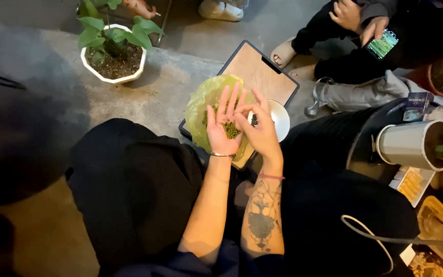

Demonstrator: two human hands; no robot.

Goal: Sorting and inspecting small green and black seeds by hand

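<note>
The left hand (223, 128) lies palm up with fingers spread flat, cupping a small heap of green beans (230, 129), tiny, round and matt. The right hand (260, 131) sits just at its 3 o'clock, fingers bent and tips pinching at the beans on the palm. Under both hands is a thin, crinkled yellow-green plastic bag (206, 102), with more beans showing inside it at the left hand's 11 o'clock. The bag rests on a rectangular wooden board (257, 69) with a dark rim and rounded corners, lying on the rough concrete floor (170, 87). A smooth white bowl (280, 118) sits on the board at the right hand's 1 o'clock. A white angular pot (113, 64) with a leafy plant stands well apart at 10 o'clock.
</note>
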